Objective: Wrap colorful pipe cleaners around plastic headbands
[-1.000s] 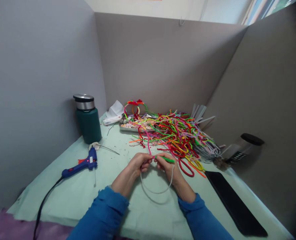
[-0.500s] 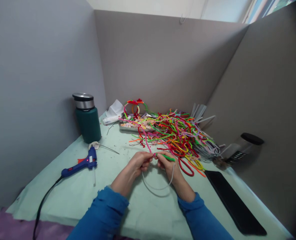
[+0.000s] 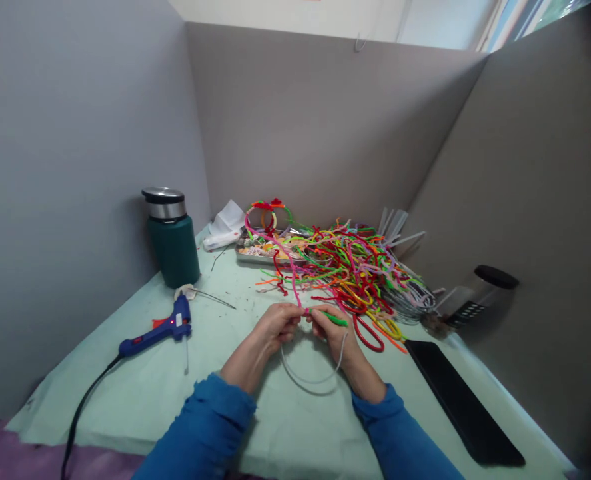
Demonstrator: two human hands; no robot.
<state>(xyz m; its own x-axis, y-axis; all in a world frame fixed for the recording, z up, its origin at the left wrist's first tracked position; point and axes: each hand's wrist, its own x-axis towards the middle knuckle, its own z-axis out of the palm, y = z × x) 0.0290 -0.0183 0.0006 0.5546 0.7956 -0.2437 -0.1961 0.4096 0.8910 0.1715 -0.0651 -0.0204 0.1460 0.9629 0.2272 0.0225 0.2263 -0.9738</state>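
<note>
Both of my hands are closed around the top of a thin white hoop, which hangs below them above the table. My left hand pinches a pink pipe cleaner where it meets the hoop; its long free end rises and curves back over the tray. My right hand grips the hoop close beside it, where a green wrapped stretch shows along the fingers. A short pink winding lies between the two sets of fingertips. My fingers hide part of the hoop.
A blue glue gun with a cord and a green bottle stand left. Behind are a metal tray and a heap of pipe cleaners. At right lie a black slab and a tilted clear jar.
The free end of the pink pipe cleaner has swung up into a higher arc. My hands stay pinched at nearly the same spot, and the view has shifted slightly.
</note>
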